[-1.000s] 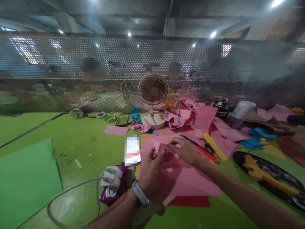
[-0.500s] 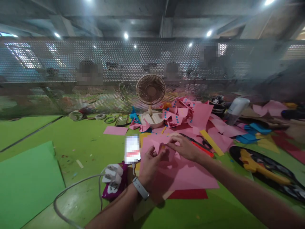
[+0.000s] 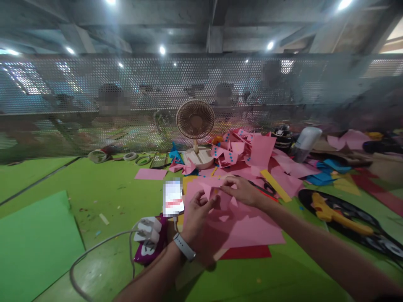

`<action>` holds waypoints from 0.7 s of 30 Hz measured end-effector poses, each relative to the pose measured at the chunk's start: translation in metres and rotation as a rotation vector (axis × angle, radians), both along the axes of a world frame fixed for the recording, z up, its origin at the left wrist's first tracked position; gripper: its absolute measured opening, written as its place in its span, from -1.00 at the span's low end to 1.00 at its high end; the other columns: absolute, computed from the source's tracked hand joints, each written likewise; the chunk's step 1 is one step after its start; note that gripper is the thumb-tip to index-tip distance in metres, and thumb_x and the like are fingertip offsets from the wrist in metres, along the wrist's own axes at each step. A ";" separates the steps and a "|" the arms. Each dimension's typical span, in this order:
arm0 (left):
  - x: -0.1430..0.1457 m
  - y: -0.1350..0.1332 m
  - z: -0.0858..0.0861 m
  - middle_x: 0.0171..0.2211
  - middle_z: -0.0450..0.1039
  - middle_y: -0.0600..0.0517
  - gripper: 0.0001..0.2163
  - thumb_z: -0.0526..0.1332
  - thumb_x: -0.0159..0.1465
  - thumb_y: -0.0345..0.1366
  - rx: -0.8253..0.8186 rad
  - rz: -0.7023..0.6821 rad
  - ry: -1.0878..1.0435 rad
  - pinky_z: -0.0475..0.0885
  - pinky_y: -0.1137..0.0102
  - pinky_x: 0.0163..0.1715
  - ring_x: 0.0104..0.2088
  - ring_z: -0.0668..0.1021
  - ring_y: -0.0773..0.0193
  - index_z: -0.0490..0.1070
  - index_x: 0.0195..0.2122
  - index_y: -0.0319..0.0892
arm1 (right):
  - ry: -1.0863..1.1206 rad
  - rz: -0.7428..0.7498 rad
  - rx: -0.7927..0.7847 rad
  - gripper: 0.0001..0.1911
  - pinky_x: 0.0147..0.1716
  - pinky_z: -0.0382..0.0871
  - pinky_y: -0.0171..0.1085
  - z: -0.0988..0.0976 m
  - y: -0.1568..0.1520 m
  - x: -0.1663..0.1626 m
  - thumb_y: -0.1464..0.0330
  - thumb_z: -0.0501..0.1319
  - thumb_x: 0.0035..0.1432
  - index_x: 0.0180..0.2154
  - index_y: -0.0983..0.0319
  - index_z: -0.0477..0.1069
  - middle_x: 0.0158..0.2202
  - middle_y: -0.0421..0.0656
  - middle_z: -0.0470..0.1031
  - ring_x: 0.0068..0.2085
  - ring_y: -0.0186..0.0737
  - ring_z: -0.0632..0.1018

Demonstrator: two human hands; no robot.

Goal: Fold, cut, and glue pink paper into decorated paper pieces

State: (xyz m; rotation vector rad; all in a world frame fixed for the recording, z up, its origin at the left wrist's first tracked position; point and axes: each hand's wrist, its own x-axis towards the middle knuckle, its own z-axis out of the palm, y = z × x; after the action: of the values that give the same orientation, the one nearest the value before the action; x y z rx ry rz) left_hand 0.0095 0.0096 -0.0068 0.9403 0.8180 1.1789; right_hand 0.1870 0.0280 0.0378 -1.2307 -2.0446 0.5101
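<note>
Item: small folded pink paper piece (image 3: pixel 224 202), held just above the large flat pink paper sheet (image 3: pixel 255 233) on the green tabletop (image 3: pixel 103 184). Left hand (image 3: pixel 197 212) pinches its 8 o'clock end. Right hand (image 3: pixel 244 192) pinches its 2 o'clock end. Long axis runs 8 to 2 o'clock.

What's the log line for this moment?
left hand: holds pink paper | right hand: holds pink paper | phone: beside left hand
</note>
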 end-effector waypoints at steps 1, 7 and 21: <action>0.000 0.000 0.001 -0.61 0.41 0.19 -0.48 0.44 -0.02 -0.22 -0.010 0.003 -0.015 0.38 0.51 -0.42 -0.47 0.55 0.33 0.21 -0.12 -0.17 | 0.002 0.003 -0.003 -0.75 -0.31 0.26 -0.30 0.001 0.000 0.000 0.28 0.12 0.20 -0.45 0.26 0.42 -0.42 -0.17 0.46 -0.35 -0.28 0.43; -0.001 0.000 0.003 -0.42 0.45 0.08 -0.65 0.41 -0.01 -0.14 -0.182 -0.020 -0.098 0.47 0.39 -0.31 -0.43 0.53 0.34 0.37 -0.28 -0.17 | 0.003 0.015 -0.027 -0.72 -0.35 0.27 -0.31 0.002 0.004 0.003 0.24 0.11 0.20 -0.46 0.26 0.40 -0.46 -0.20 0.44 -0.39 -0.29 0.42; -0.002 0.004 0.004 -0.48 0.34 0.14 -0.72 0.38 0.03 -0.13 -0.112 -0.014 -0.052 0.49 0.36 -0.21 -0.41 0.46 0.40 0.37 -0.47 -0.21 | -0.246 -0.434 0.051 -0.75 -0.19 0.38 -0.18 -0.004 -0.074 0.137 0.27 0.05 0.15 -0.21 0.18 0.45 -0.19 -0.09 0.52 -0.18 -0.11 0.52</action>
State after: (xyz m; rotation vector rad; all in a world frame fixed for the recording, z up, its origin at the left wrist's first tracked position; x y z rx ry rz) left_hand 0.0075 0.0134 -0.0031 0.8188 0.8256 1.1294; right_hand 0.3236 -0.0455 0.0338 -1.7145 -1.8854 0.1037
